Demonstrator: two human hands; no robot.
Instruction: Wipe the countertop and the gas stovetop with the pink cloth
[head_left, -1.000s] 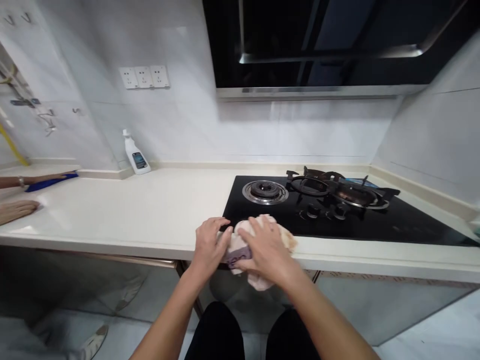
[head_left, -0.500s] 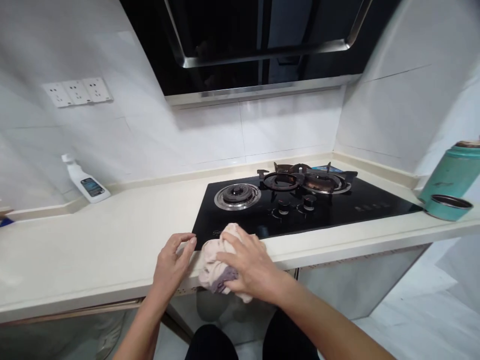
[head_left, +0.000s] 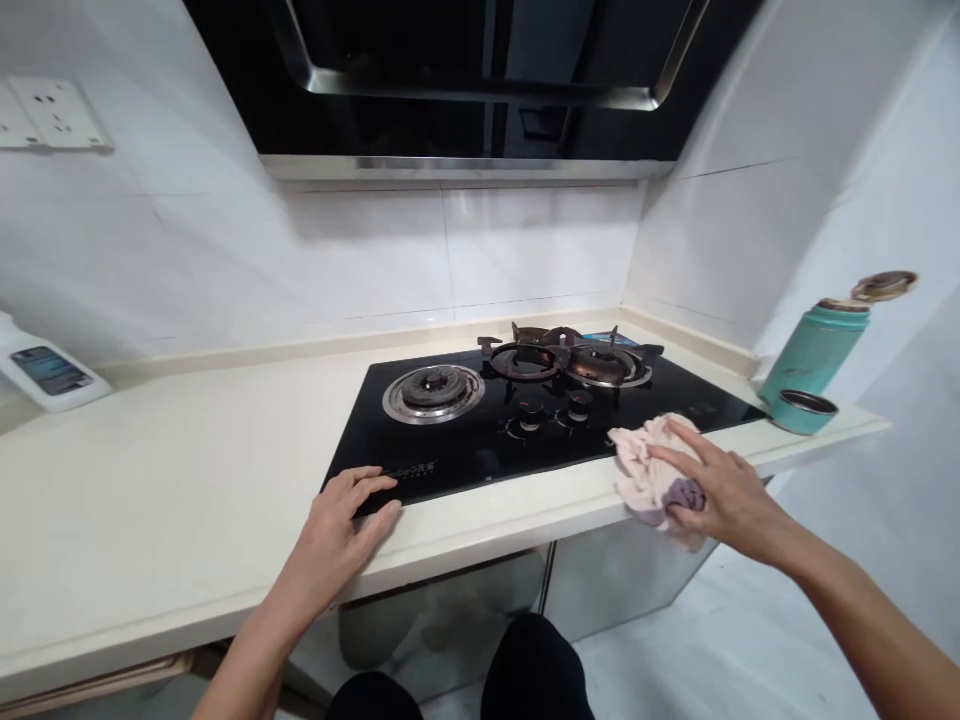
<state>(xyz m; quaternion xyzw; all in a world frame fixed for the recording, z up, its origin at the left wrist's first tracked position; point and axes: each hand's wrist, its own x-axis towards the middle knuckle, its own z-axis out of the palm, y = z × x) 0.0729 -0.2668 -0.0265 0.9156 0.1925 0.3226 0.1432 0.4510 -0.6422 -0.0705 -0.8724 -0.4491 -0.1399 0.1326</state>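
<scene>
One crumpled cloth (head_left: pixel 646 468), pale pink with a purplish patch, sits bunched on the front lip of the counter (head_left: pixel 150 480), right at the near right corner of the black cooktop (head_left: pixel 480 452). Its folds lap onto the glass on one side and sag over the counter's edge on the other. Part of it is lost under the palm, so its full shape is hard to make out.

From where I stand, the right hand (head_left: pixel 724 492) is curled over the cloth, fingers bent and closed on the fabric, pressing it down. The left hand (head_left: pixel 341 525) lies flat and empty on the counter, fingers loosely together, tips touching the cooktop's near left corner.

Farther back are a round burner (head_left: pixel 433 392) and two dark pan stands (head_left: pixel 570 360). A teal flask (head_left: pixel 816 350) and its cup (head_left: pixel 802 411) stand at the counter's right end. A white bottle (head_left: pixel 46 372) is cut off at the left.
</scene>
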